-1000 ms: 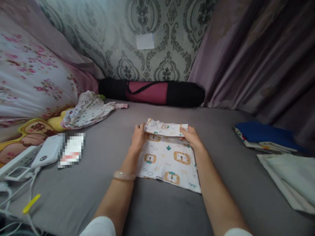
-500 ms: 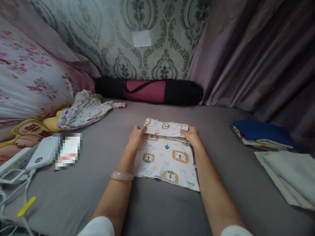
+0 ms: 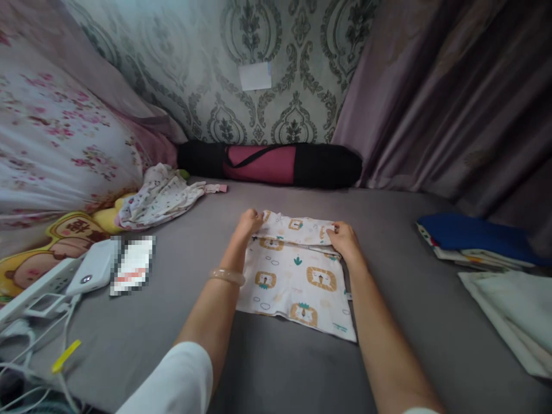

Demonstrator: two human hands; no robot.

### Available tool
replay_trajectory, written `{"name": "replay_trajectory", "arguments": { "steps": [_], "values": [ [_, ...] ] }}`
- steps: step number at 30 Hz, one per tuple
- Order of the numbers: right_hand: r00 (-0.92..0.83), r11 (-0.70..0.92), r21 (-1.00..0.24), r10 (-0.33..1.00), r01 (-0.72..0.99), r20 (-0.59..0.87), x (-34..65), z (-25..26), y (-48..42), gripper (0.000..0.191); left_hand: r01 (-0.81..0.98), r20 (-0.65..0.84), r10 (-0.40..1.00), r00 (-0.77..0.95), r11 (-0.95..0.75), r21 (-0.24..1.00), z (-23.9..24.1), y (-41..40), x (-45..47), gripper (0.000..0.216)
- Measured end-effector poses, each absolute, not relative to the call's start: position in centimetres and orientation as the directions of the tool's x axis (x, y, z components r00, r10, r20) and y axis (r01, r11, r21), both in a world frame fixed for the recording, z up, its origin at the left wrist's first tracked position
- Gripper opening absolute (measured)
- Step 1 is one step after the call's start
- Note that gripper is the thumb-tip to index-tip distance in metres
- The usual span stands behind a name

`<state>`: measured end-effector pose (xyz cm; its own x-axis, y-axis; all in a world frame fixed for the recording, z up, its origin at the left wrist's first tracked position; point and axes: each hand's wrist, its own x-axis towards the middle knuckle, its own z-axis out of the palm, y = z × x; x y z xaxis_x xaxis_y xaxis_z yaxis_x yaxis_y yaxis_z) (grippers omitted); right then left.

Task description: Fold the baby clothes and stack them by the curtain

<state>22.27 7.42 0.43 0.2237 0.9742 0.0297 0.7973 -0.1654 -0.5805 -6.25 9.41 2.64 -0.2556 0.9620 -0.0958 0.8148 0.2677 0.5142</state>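
Lion-print cloth [image 3: 284, 287] flat on grey sheet [image 3: 284, 368] before me, far end doubled over as flap [image 3: 310, 229]. My right hand [image 3: 346, 238]: fingers pinching flap's right edge, thumb on top. My left hand [image 3: 250, 223]: fingers curled, touching flap's left corner; whether pinching, I cannot tell. Beyond: black-and-maroon bag [image 3: 263, 164].

Left hand [image 3: 250, 223]: fingertips partly hidden; its grip on the printed cloth [image 3: 297, 282] cannot be confirmed. Right hand [image 3: 345, 240]: fingers beneath the folded edge hidden. Paper [image 3: 134, 261]: pixelated, print unreadable. Pale fabric [image 3: 513, 307]: cut off by right edge. Floral fabric [image 3: 86, 126], power strip [image 3: 54, 280]: cut off by left edge. Right sleeve [image 3: 420, 411]: mostly below bottom edge.
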Motion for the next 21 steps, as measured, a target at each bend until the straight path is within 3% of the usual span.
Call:
{"name": "replay_trajectory", "arguments": {
  "steps": [3, 12, 21],
  "values": [
    [0.193, -0.131, -0.567, 0.980, 0.814, 0.051, 22.4, 0.4, 7.3, 0.032, 0.819, -0.095, 0.947, -0.306, 0.313, 0.481, 1.3, 10.3, -4.7, 0.047],
    [0.161, -0.109, -0.519, 0.985, 0.848, 0.056, 22.6, -0.4, 7.4, 0.033, 0.924, 0.172, 0.938, -0.302, 0.242, 0.297, -1.7, 9.3, -4.3, 0.033],
    [0.189, -0.162, -0.447, 0.982, 0.880, 0.016, 22.0, 0.3, 6.2, 0.035, 0.922, 0.217, 0.920, -0.327, 0.259, 0.288, -2.0, 9.0, -4.3, 0.030]
  ]
}}
